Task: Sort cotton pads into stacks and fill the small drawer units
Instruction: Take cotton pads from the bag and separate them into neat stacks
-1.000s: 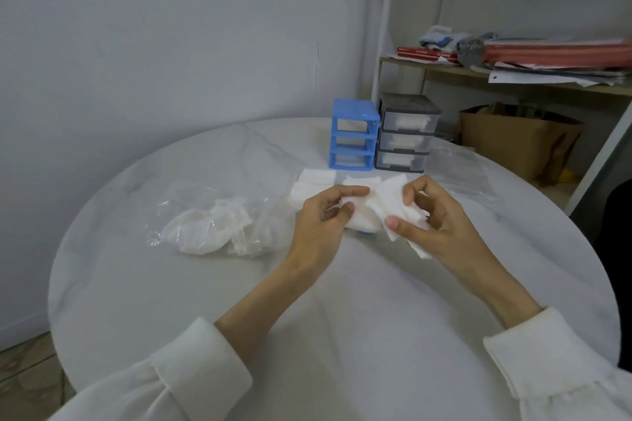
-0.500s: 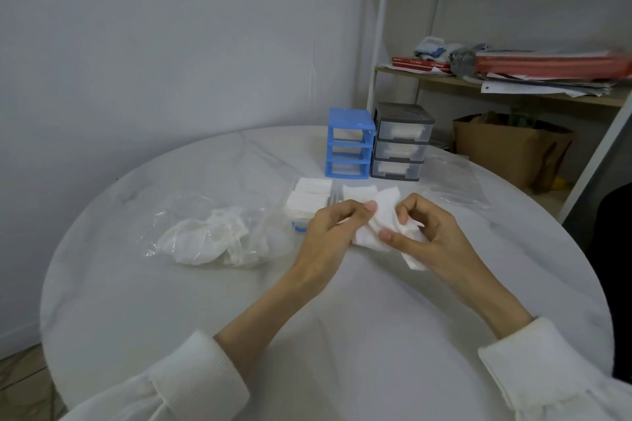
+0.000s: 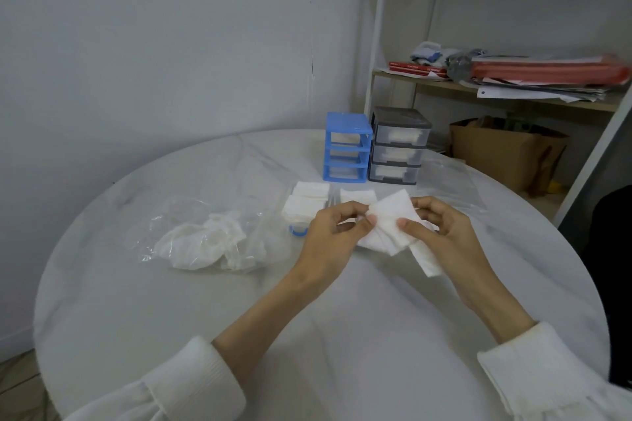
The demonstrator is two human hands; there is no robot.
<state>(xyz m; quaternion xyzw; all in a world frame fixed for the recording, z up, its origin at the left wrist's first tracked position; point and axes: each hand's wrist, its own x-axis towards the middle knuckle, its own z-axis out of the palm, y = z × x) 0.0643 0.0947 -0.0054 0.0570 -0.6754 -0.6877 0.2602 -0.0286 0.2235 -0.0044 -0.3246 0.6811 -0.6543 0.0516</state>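
Fingers (image 3: 365, 217) of the left hand (image 3: 326, 237) and right hand (image 3: 441, 229) pinch loose square white cotton pads (image 3: 391, 220); sorting is underway. Stacked pads (image 3: 306, 203) lie just beyond; squaring, then stacking, is called for.

Brown paper bag (image 3: 506, 154) under cluttered shelf (image 3: 513, 92) (papers, red folders).

The left hand (image 3: 328, 232) partly covers a blue ring-shaped item (image 3: 298, 232); its identity cannot be determined. The red folders (image 3: 547, 71) on the shelf are blurred and cut by the right edge.
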